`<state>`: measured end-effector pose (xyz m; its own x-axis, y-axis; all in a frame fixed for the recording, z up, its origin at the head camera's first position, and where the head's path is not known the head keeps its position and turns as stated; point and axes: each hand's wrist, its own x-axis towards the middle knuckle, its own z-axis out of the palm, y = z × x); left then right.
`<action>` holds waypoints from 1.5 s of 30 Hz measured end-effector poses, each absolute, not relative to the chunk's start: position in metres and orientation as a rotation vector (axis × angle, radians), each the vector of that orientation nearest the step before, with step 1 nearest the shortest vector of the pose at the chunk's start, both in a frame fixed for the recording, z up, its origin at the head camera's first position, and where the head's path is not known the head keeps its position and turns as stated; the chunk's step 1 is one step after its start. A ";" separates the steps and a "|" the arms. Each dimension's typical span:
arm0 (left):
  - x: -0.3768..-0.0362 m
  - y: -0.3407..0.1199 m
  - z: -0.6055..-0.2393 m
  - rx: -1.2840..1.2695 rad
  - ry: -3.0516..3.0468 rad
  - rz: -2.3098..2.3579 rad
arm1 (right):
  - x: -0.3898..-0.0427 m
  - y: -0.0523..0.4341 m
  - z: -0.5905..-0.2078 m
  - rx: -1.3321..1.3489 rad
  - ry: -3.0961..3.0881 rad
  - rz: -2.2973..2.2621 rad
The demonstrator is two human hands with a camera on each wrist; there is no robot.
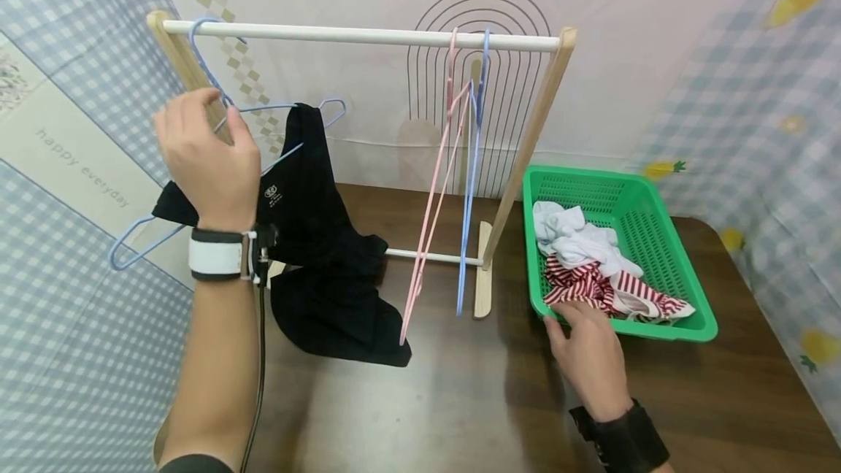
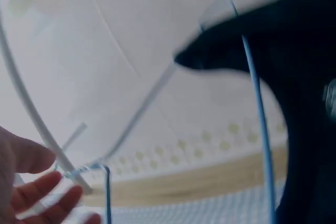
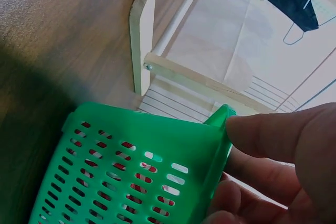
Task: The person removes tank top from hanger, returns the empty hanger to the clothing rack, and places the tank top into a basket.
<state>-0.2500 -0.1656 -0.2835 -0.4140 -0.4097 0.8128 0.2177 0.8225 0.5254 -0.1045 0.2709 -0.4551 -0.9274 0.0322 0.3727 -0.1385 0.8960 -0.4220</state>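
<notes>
So, left hand [image 1: 206,159] pinches one light-blue wire hanger [image 1: 223,174] carrying one black garment [image 1: 322,254]. Two more hangers, one pink plastic hanger [image 1: 434,195] and one blue plastic hanger [image 1: 471,166], dangle from the rail. Right hand [image 1: 588,352] grips the green plastic basket [image 1: 663,239] corner.

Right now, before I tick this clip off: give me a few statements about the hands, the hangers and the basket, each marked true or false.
1. The left hand holds the blue hanger carrying the black garment. True.
2. The green basket is empty. False: white and red-striped clothes lie in it.
3. The right hand touches the basket's near corner. True.
4. The black garment lies in the basket. False: it hangs from the hanger at the rack's rail.
5. Two bare hangers hang from the rail. True.
</notes>
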 end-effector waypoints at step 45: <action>-0.232 -0.151 -0.281 0.146 -1.766 -1.088 | -0.103 0.276 -0.459 0.109 -2.636 0.654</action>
